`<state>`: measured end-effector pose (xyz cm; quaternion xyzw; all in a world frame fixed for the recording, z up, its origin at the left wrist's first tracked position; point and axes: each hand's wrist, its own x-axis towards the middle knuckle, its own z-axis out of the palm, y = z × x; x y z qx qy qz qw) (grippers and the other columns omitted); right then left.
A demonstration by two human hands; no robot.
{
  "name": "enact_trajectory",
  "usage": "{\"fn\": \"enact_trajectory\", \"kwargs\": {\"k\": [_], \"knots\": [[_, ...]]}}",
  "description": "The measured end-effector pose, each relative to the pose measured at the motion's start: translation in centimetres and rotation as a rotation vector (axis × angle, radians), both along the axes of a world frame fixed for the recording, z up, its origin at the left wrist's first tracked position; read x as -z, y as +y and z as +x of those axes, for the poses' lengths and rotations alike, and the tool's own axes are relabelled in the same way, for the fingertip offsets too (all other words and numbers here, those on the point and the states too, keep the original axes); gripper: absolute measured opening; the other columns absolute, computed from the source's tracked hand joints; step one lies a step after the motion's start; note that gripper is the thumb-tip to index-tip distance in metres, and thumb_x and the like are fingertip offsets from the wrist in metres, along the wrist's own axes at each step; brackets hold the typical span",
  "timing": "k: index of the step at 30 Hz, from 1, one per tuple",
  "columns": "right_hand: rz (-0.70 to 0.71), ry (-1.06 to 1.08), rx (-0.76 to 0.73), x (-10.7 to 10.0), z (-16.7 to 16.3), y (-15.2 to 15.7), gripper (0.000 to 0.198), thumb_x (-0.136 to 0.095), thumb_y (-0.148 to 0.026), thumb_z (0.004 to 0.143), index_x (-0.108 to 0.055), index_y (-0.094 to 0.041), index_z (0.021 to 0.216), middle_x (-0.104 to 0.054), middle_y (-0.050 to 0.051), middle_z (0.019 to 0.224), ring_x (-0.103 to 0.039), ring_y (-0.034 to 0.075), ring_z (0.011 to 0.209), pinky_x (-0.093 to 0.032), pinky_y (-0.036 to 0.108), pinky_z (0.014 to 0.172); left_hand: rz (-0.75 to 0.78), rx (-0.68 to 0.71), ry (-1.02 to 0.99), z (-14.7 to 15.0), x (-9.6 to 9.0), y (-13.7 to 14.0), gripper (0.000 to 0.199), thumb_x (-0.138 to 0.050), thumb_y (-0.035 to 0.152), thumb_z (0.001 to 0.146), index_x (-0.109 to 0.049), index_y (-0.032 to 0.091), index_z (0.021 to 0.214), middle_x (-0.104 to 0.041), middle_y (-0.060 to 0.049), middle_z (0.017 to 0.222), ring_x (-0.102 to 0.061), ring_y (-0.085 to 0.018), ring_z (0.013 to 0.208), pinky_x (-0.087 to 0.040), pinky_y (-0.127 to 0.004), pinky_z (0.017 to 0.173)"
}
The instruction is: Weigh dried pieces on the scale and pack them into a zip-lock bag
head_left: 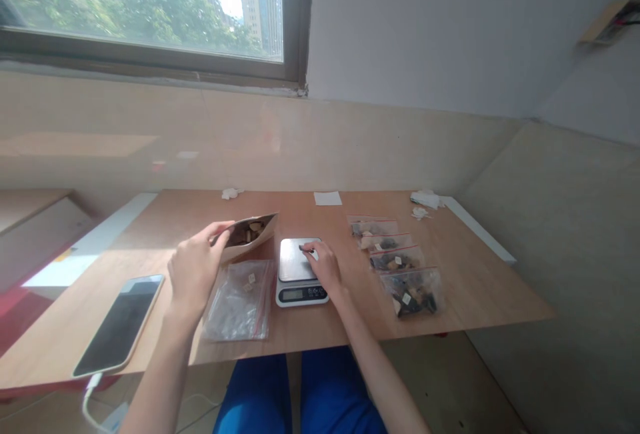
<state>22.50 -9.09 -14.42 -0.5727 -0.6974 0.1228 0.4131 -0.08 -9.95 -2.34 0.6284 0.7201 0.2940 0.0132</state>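
My left hand point(197, 264) grips the near-left edge of a paper bag point(257, 241), whose mouth gapes and shows dark and tan pieces inside. Over the steel plate of a small kitchen scale point(293, 267), my right hand point(324, 266) pinches a small dark piece point(303, 249); whether the piece touches the plate I cannot tell. The digits on the scale's display are not readable. Between my left arm and the scale lies a stack of clear zip bags point(237, 307) with small white labels on top.
Several filled zip bags point(413, 293) overlap in a row right of the scale. A phone point(120, 324) with a white charging cable point(90, 397) lies at the left. Along the back are a white paper point(327, 199) and crumpled tissues point(425, 201). The wooden table point(480, 287) meets the wall behind.
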Motion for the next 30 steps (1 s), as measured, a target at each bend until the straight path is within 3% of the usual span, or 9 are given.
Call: {"fn": "enact_trajectory", "kwargs": {"k": [5,10,12,16,18,21,24,27,30], "knots": [[-0.032,-0.308,0.024,0.9,-0.9,0.5,0.017,-0.047,-0.019,0.086,-0.063,-0.018,0.082,-0.066,0.008,0.087,-0.053,0.022,0.087,-0.039,0.034,0.077,-0.044,0.1,-0.078,-0.3,0.7,-1.6,0.033,-0.046,0.048,0.078,-0.068,0.03,0.095,-0.068,-0.003,0.067,-0.064,-0.024,0.07,-0.038,-0.026,0.053],[0.023,-0.289,0.046,0.6,1.6,-2.2,0.024,-0.042,-0.029,0.088,-0.063,-0.024,0.097,-0.056,0.007,0.117,-0.047,0.022,0.107,-0.035,0.037,0.089,-0.05,0.128,-0.17,-0.7,1.3,-2.3,0.035,-0.047,0.05,0.076,-0.07,0.027,0.087,-0.069,-0.004,0.068,-0.065,-0.023,0.074,-0.041,-0.026,0.057],[0.041,-0.28,0.24,0.8,3.8,-4.2,0.028,-0.038,-0.028,0.088,-0.061,-0.023,0.103,-0.052,0.009,0.121,-0.044,0.024,0.112,-0.033,0.041,0.092,-0.045,0.119,-0.2,-0.9,1.5,-2.5,0.034,-0.048,0.05,0.075,-0.07,0.027,0.087,-0.07,-0.003,0.069,-0.065,-0.023,0.075,-0.041,-0.025,0.058],[0.035,-0.296,0.843,3.0,8.1,-9.2,0.05,-0.047,-0.037,0.079,-0.047,-0.006,0.118,-0.038,0.027,0.128,-0.038,0.038,0.113,-0.033,0.053,0.085,-0.024,0.073,-0.246,-1.1,1.9,-2.8,0.031,-0.051,0.05,0.073,-0.07,0.028,0.084,-0.07,-0.002,0.068,-0.065,-0.023,0.076,-0.043,-0.025,0.059],[0.024,-0.297,0.977,4.4,9.5,-11.5,0.057,-0.048,-0.039,0.076,-0.044,-0.001,0.119,-0.037,0.032,0.125,-0.038,0.042,0.111,-0.034,0.055,0.08,-0.014,0.077,-0.248,-1.0,2.0,-2.9,0.03,-0.051,0.05,0.073,-0.07,0.028,0.083,-0.07,-0.001,0.068,-0.065,-0.023,0.076,-0.043,-0.025,0.059],[0.05,-0.286,0.974,5.7,10.9,-13.7,0.049,-0.043,-0.033,0.077,-0.046,-0.002,0.115,-0.045,0.029,0.119,-0.044,0.038,0.107,-0.036,0.052,0.081,0.0,0.103,-0.243,-1.0,2.2,-2.9,0.029,-0.052,0.049,0.073,-0.07,0.029,0.081,-0.07,0.0,0.068,-0.065,-0.023,0.077,-0.043,-0.025,0.059],[0.086,-0.22,0.907,5.4,12.2,-14.5,0.037,-0.036,-0.032,0.078,-0.056,-0.006,0.097,-0.058,0.024,0.097,-0.052,0.033,0.093,-0.038,0.048,0.081,0.005,0.092,-0.257,-1.1,2.2,-2.9,0.028,-0.053,0.049,0.072,-0.07,0.029,0.081,-0.07,0.0,0.068,-0.066,-0.023,0.076,-0.043,-0.025,0.058],[0.085,-0.104,0.862,3.6,13.2,-14.6,0.032,-0.037,-0.038,0.078,-0.058,-0.014,0.075,-0.062,0.018,0.08,-0.055,0.028,0.079,-0.041,0.043,0.075,0.002,0.086,-0.265,-1.3,2.2,-2.8,0.027,-0.054,0.048,0.072,-0.071,0.029,0.082,-0.07,0.0,0.068,-0.066,-0.023,0.075,-0.043,-0.025,0.059],[0.076,0.021,0.875,0.4,12.9,-14.4,0.03,-0.043,-0.041,0.075,-0.058,-0.016,0.069,-0.061,0.013,0.072,-0.055,0.024,0.069,-0.043,0.037,0.067,0.011,0.091,-0.27,-1.3,2.2,-2.7,0.027,-0.054,0.048,0.071,-0.071,0.029,0.081,-0.07,0.0,0.068,-0.066,-0.023,0.075,-0.043,-0.025,0.058]]}}
